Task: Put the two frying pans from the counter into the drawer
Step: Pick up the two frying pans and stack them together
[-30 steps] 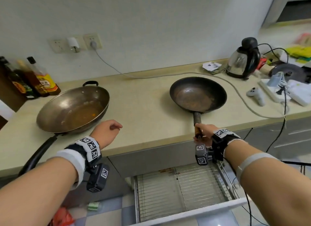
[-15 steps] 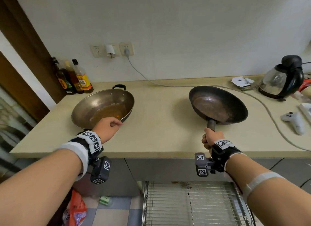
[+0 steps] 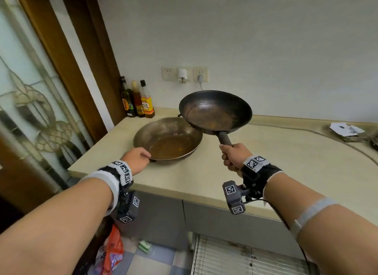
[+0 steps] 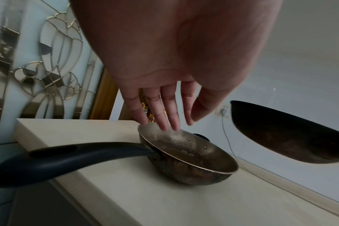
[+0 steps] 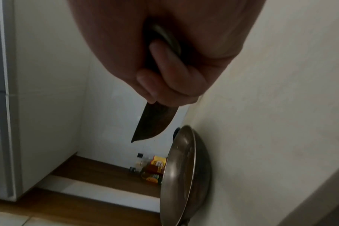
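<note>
Above the surface (image 3: 266, 151), I hold the dark pan (image 3: 214, 111) in the air with my right hand (image 3: 235, 156); the fingers are wrapped tight around its handle (image 3: 225, 138), as the right wrist view shows clearly. It tilts a little toward me, and its left rim hangs over the right rim of the steel pan (image 3: 167, 139), though I cannot tell if the two touch. The steel pan sits on the surface near the left end, with brown residue on its bottom and its black handle (image 4: 68, 157) reaching past the front edge. My left hand (image 3: 137, 159) is at the near rim of this pan; in the left wrist view the fingers (image 4: 164, 113) are straight and spread, pointing down at the rim, and they hold nothing. Behind the steel pan, three bottles (image 3: 138, 100) stand in the corner by the wall. Below the surface, at the bottom of the head view, the wire rack of the open drawer (image 3: 235, 258) is visible, with no pan on the part I can see.
</note>
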Action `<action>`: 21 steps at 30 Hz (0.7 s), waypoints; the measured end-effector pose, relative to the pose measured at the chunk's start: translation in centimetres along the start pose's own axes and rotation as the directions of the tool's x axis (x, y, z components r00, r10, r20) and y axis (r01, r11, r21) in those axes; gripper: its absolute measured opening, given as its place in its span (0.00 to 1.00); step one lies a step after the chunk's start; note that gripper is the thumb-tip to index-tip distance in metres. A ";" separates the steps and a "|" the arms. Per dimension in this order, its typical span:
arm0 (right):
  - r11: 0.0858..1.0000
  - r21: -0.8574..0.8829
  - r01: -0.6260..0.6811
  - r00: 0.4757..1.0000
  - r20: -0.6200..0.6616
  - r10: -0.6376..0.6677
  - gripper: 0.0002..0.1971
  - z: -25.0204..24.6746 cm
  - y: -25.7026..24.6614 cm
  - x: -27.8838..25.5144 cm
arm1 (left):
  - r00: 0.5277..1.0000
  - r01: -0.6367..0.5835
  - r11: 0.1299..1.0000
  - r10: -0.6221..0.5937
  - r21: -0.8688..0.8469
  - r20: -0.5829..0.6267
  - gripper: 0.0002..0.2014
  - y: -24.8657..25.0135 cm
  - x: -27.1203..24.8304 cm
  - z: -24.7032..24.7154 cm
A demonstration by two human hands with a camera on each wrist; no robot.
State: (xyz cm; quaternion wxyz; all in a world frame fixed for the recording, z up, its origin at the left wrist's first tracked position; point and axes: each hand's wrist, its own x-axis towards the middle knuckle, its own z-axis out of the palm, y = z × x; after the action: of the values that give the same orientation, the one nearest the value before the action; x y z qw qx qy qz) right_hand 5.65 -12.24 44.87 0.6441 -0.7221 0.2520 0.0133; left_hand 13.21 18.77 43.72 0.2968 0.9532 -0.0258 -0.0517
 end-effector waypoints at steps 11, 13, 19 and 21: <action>0.991 -0.062 -0.115 0.989 0.088 0.120 0.08 17.0 -1.6 1.6 | 0.927 0.159 0.959 -0.226 0.233 0.298 0.38 -9.8 2.5 -2.4; 0.986 -0.065 -0.154 0.985 0.068 0.158 0.09 18.4 -1.3 1.7 | 0.860 0.260 0.963 -0.265 0.072 0.437 0.37 -11.2 2.7 -1.7; 0.955 0.000 -0.298 0.954 0.030 0.298 0.12 20.4 0.1 2.2 | 0.810 0.371 0.890 -0.171 -0.265 0.561 0.17 -12.8 3.6 0.5; 0.949 0.022 -0.315 0.949 0.009 0.315 0.13 20.8 0.8 2.3 | 0.816 0.362 0.872 -0.125 -0.330 0.564 0.13 -12.6 3.9 1.1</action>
State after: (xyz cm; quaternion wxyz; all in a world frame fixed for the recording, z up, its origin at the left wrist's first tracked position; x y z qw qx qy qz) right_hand 13.74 6.37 39.81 0.6428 -0.6650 0.3625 0.1147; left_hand 17.19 28.23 35.37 0.4681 0.8096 0.0313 -0.3529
